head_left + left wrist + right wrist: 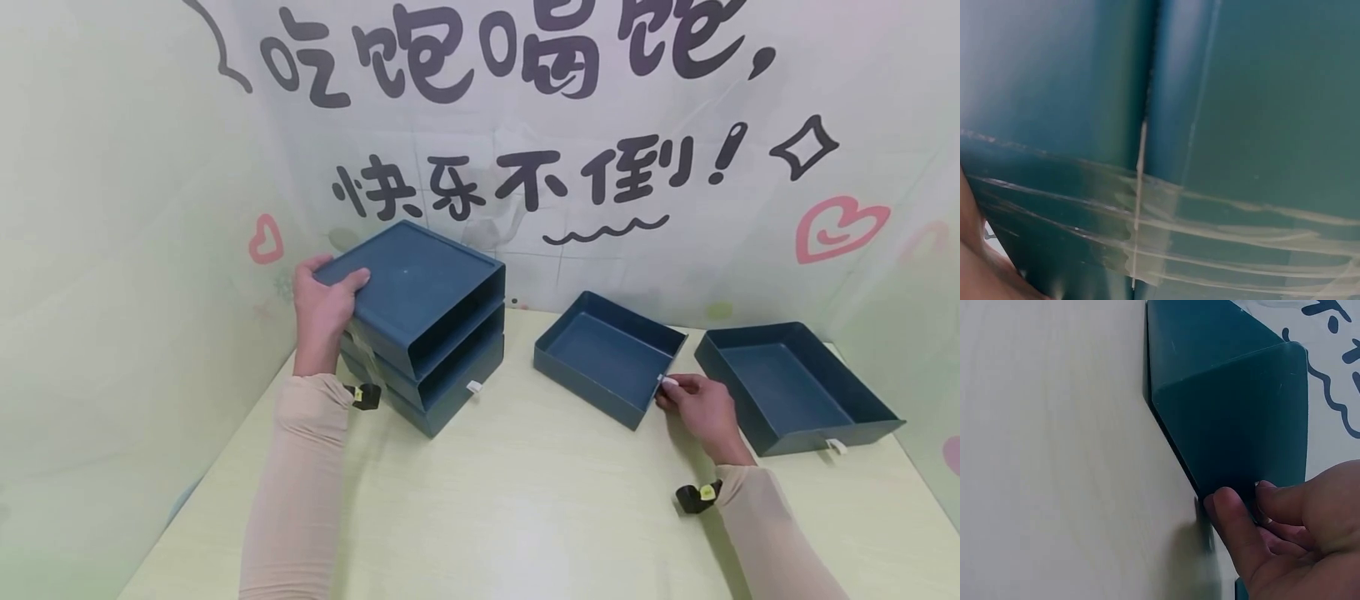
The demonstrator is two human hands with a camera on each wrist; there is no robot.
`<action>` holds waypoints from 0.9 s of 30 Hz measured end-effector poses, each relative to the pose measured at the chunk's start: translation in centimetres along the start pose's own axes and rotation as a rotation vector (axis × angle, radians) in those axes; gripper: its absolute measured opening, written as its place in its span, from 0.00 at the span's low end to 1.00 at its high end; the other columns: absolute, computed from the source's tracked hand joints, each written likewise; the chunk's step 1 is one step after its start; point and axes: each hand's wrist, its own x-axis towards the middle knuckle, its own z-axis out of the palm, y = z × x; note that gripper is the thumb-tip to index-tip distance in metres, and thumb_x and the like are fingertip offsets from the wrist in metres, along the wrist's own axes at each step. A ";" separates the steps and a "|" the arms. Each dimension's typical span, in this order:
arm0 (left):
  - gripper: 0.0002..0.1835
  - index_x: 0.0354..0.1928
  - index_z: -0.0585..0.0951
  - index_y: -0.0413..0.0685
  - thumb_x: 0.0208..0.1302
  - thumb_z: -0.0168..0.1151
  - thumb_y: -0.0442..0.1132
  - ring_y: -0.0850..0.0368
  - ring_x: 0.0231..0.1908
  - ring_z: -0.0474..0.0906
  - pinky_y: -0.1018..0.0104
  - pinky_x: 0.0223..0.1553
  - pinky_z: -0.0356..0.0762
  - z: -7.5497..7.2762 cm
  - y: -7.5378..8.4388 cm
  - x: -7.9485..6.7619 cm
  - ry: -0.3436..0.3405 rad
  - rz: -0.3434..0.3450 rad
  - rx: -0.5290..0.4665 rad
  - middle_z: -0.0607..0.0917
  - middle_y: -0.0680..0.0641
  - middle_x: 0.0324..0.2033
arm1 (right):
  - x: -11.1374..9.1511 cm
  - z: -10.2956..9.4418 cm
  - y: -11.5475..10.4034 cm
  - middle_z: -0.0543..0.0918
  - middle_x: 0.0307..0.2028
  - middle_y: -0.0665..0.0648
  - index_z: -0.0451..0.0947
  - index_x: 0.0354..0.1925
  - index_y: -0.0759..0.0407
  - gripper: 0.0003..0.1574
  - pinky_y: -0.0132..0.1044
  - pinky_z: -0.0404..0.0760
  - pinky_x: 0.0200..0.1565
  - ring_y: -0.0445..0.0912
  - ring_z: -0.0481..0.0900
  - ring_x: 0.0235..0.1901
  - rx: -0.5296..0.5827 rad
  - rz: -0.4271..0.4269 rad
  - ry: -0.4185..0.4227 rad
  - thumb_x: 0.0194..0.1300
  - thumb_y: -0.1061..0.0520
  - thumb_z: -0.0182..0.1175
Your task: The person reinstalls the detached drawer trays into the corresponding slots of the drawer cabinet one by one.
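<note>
A dark blue desktop drawer cabinet (420,283) of three tiers stands on the table at left. Its upper two slots gape without drawers, while a drawer with a white pull tab (474,387) fills the lowest. My left hand (322,300) grips the cabinet's top left edge, thumb on top; its other fingers are mostly hidden. Clear tape (1222,231) runs across the cabinet's side in the left wrist view. Right of the cabinet, my right hand (701,410) pinches a loose blue drawer (585,387) at the white tab on its front. The right wrist view shows fingertips at that drawer's front panel (1235,425).
A second loose blue drawer (780,383) lies at the right, its white tab facing forward. Behind the pale wooden table (480,517) hangs a white printed cloth (465,133) with dark lettering, and it continues along the left side.
</note>
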 end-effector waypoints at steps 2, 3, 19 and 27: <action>0.39 0.74 0.62 0.52 0.65 0.69 0.46 0.51 0.76 0.56 0.58 0.77 0.57 0.0 0.0 0.0 -0.001 0.001 0.002 0.59 0.45 0.77 | -0.1 -0.1 0.0 0.90 0.47 0.61 0.76 0.63 0.69 0.29 0.15 0.75 0.39 0.30 0.86 0.34 -0.006 -0.002 0.002 0.77 0.48 0.55; 0.39 0.75 0.62 0.52 0.65 0.69 0.46 0.51 0.76 0.56 0.58 0.77 0.57 0.0 0.0 0.0 -0.002 0.001 0.003 0.59 0.45 0.77 | -0.1 -0.1 0.0 0.90 0.47 0.61 0.76 0.63 0.68 0.29 0.15 0.75 0.39 0.30 0.86 0.35 -0.011 -0.004 0.006 0.77 0.47 0.55; 0.39 0.75 0.61 0.52 0.66 0.68 0.46 0.50 0.75 0.57 0.57 0.77 0.57 0.1 -0.2 -0.2 -0.004 -0.003 0.003 0.59 0.44 0.77 | -0.8 -0.1 -0.8 0.85 0.56 0.69 0.75 0.64 0.67 0.28 0.18 0.81 0.41 0.35 0.88 0.39 -0.003 -0.022 0.028 0.78 0.49 0.55; 0.39 0.75 0.61 0.52 0.65 0.69 0.45 0.51 0.75 0.57 0.59 0.77 0.57 0.0 -0.1 -0.2 0.000 -0.002 -0.006 0.59 0.45 0.77 | -1.5 -0.3 -1.4 0.83 0.58 0.71 0.73 0.65 0.67 0.29 0.29 0.83 0.49 0.39 0.90 0.43 0.027 -0.059 0.010 0.79 0.48 0.53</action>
